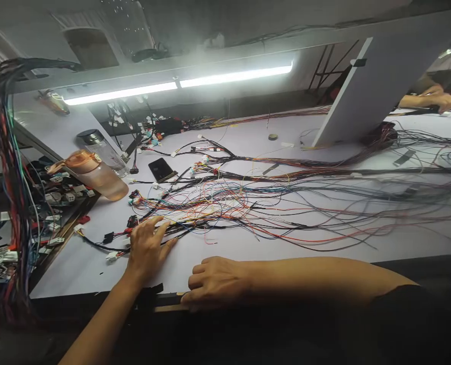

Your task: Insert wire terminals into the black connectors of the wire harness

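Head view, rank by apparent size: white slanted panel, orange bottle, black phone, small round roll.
1. white slanted panel
2. orange bottle
3. black phone
4. small round roll; it lies farther back, so its true size is unsure.

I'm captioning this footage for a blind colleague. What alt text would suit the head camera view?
A person's left hand lays spread fingers on a tangle of coloured wires across a white table, while the right hand rests curled at the front edge. A tinted bottle and a dark phone lie at left; another person's hands show far right.
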{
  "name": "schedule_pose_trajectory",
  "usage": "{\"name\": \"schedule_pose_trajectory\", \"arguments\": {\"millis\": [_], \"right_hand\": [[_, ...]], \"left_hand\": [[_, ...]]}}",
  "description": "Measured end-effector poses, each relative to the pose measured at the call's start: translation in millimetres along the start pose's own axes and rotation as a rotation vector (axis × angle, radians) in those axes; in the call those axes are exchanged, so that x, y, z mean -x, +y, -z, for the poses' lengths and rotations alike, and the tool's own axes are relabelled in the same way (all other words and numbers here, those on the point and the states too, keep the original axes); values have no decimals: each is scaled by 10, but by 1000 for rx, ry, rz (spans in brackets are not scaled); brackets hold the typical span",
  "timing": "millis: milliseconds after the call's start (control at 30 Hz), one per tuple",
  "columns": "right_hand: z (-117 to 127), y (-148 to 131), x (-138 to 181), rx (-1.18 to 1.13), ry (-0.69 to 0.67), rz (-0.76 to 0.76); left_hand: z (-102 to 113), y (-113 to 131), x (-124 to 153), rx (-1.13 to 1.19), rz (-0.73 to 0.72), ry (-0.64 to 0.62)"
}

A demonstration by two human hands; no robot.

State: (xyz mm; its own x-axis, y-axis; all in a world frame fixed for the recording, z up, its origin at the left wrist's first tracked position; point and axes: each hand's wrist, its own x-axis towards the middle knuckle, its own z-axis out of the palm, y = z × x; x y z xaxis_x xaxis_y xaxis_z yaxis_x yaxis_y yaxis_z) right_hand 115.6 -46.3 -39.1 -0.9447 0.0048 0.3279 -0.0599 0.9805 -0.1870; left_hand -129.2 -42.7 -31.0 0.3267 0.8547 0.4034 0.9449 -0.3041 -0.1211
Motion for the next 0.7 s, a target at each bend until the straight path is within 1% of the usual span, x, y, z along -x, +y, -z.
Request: {"name": "schedule_pose_trajectory", "arguments": {"millis": [100,167,267,367,500,600,700], "right_hand": [[75,-24,-3,-78,24,-49],[82,-20,-9,-148,54,-68],[44,20,-12,-184,118,-105],[-1,87,29,-107,173,-174],[-24,214,185,67,229,-257],[12,333,336,160,255,-363],[111,413,430,175,261,-438]], "left_hand": [[-12,61,27,21,-48,-35],[-56,73,27,41,-38,-67],[-115,50,-1,34,-15,-70],[-125,13,-24,38,-37,-46],[-99,2,11,52,-74,-10],[-81,18,90,53,-96,35],[-70,28,174,57,-100,56]]}}
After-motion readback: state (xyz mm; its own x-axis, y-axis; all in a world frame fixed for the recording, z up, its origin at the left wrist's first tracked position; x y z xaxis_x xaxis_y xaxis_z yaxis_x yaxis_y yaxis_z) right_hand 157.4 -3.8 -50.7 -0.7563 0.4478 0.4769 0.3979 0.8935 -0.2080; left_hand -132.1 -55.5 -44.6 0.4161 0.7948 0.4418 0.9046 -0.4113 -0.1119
